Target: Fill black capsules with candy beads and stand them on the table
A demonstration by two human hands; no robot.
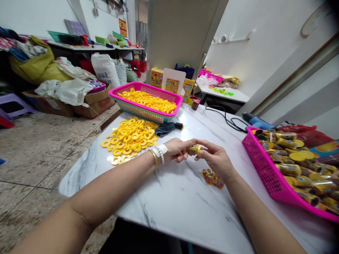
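A small yellow printed tube [193, 150] is held between my two hands above the marble-patterned table. My left hand [178, 149], with bracelets at the wrist, closes its fingers around the tube's left end. At the other end the fingertips of my right hand [214, 155] pinch the tube. Below the right hand lies a small pile of printed packets [212, 178]. Left of my hands is a heap of yellow plastic rings [129, 135]. A dark cloth [164, 129] with a black-capped object [179, 126] lies just behind my left hand.
A pink basket [145, 86] full of yellow rings stands at the back. On the right, another pink basket [261, 164] holds many printed tubes. Yellow boxes [188, 88], a red tape dispenser [195, 102], a black cable [226, 116] and a blue heat gun [258, 121] are along the far side.
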